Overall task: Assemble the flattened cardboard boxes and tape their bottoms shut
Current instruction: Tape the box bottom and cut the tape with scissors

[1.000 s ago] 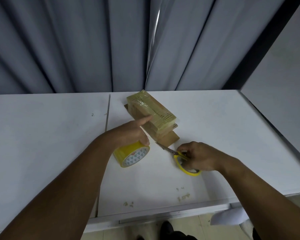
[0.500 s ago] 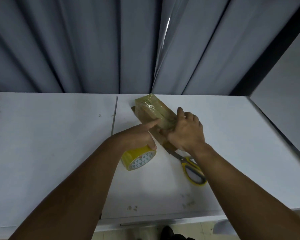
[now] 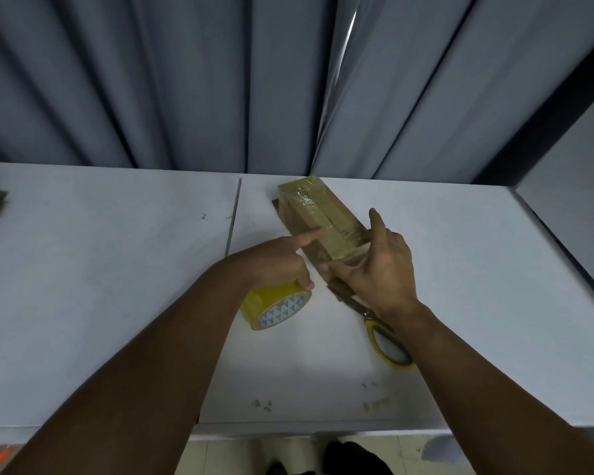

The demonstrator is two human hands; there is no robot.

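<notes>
Through the head camera, we judge that we are in the taping step. The cardboard box lies set up on the white table, towards its far edge below the grey curtain, and glossy tape already covers its top and far end. Brown cardboard shows at its foot. We cannot tell whether that is a flap or a separate sheet.

Our left hand reaches in from the lower left. Its index finger is straight, with the tip touching the box's left long side. The thumb and the other fingers are curled round the yellow tape roll, which is tilted just on our side of the box. We cannot tell whether a strip joins roll and box.

Our right hand stands at the box's near end and holds nothing. Its fingers are straight and close together along the box's right side, and the thumb is spread wide, low across the near end. The scissors lie on the table partly under that wrist, with the blades towards the box and the yellow handles towards us.

The next move, as we read it, is to rub the tape flat over the near end. That calls for firm, even pressure from the right palm while the left index finger steadies the box against sliding. The scissors are close by if a cut is needed.
</notes>
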